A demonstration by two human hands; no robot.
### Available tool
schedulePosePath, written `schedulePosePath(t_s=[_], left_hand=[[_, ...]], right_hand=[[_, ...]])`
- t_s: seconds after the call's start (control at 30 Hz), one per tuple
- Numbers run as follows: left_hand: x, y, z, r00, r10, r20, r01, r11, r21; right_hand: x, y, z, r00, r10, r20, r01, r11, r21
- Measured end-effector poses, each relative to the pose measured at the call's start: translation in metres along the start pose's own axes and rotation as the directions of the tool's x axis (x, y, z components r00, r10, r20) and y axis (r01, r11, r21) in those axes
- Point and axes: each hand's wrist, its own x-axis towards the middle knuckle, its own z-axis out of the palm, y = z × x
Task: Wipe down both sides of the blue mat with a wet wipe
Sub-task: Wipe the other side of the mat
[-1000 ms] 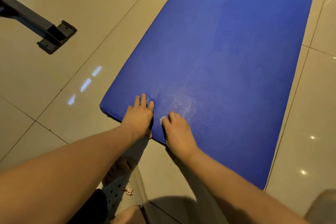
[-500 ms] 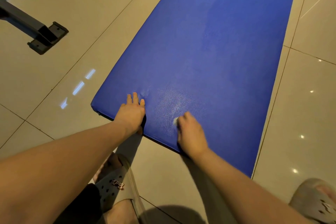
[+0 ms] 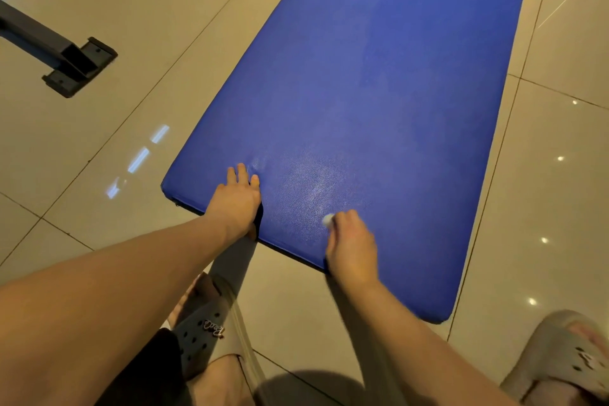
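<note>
Floor (image 3: 560, 175) of pale glossy tile fills most of what I see, with thin grout lines and small bright reflections on it. On it lies the blue mat (image 3: 379, 92), flat, running from just in front of my feet away toward the top of the view, its near short edge and both rounded near corners visible. A slightly glossy patch shows on its surface between my two hands.

My forearms reach in from the bottom, both bare.

At the upper left, well apart from the mat, a dark metal stand foot (image 3: 75, 66) rests on the tiles.

My left clog (image 3: 201, 336), grey with holes, sits just short of the mat's near edge. My right clog (image 3: 566, 359) is at the lower right corner, beside the mat's near right corner.

My left hand (image 3: 235, 201) lies flat on the mat by the near edge, toward the left corner. Its fingers are straight and close together and press the surface, which dimples just beyond the fingertips; the thumb is down at the edge.

My right hand (image 3: 352, 244) rests on the mat to the right of it, also near the near edge. Its fingers are curled down and bunched over the wet wipe (image 3: 328, 219), a small white wad peeking out at the fingertips, held against the mat.
</note>
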Motion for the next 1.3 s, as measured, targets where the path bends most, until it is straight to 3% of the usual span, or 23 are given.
schedulePosePath(t_s=[0.07, 0.13, 0.2, 0.3, 0.43, 0.53, 0.63, 0.73, 0.83, 0.97, 1.13, 1.3], left_hand=[[0.001, 0.001, 0.000, 1.000, -0.002, -0.003, 0.002, 1.000, 0.008], [-0.001, 0.000, 0.000, 1.000, -0.004, 0.001, 0.004, 1.000, 0.006], [-0.003, 0.001, -0.001, 1.000, -0.006, 0.003, 0.006, 1.000, -0.008], [-0.004, 0.000, -0.002, 1.000, 0.000, -0.008, 0.000, 1.000, -0.011], [-0.004, -0.002, -0.002, 0.999, 0.010, -0.041, -0.010, 1.000, 0.006], [-0.004, -0.003, -0.001, 0.999, 0.009, -0.044, -0.009, 1.000, 0.010], [-0.004, -0.003, 0.002, 0.999, 0.011, -0.045, -0.012, 1.000, -0.007], [-0.004, -0.003, 0.002, 0.999, 0.014, -0.051, -0.016, 0.999, -0.030], [-0.003, -0.002, 0.002, 0.999, 0.015, -0.050, -0.017, 0.999, -0.038], [0.000, -0.004, 0.004, 0.998, 0.021, -0.064, -0.023, 1.000, -0.019], [0.000, -0.002, 0.007, 0.997, 0.007, -0.079, -0.013, 0.998, -0.065], [-0.002, -0.005, 0.009, 0.996, 0.014, -0.086, -0.023, 0.994, -0.109]], right_hand=[[-0.021, -0.002, 0.004, 0.984, -0.160, 0.079, 0.162, 0.987, -0.019], [-0.008, 0.019, -0.004, 0.978, -0.200, 0.054, 0.202, 0.979, -0.022], [0.005, 0.042, -0.023, 1.000, -0.001, -0.006, 0.001, 0.999, -0.050], [0.008, 0.081, -0.054, 0.942, 0.323, -0.094, -0.330, 0.940, -0.082], [-0.003, 0.077, -0.060, 0.844, 0.522, -0.121, -0.527, 0.850, -0.011], [-0.002, 0.028, -0.025, 0.883, 0.467, -0.050, -0.465, 0.884, 0.045], [-0.006, -0.016, 0.007, 0.955, 0.292, 0.046, -0.294, 0.955, 0.036], [-0.011, -0.003, 0.001, 0.986, 0.160, 0.048, -0.157, 0.986, -0.063], [-0.022, 0.051, -0.033, 0.959, 0.280, -0.038, -0.283, 0.947, -0.153], [-0.055, 0.106, -0.073, 0.890, 0.430, -0.149, -0.450, 0.882, -0.143], [-0.050, 0.065, -0.051, 0.794, 0.593, -0.133, -0.597, 0.802, 0.010], [-0.037, -0.011, 0.003, 0.935, 0.356, 0.001, -0.355, 0.932, 0.074]])
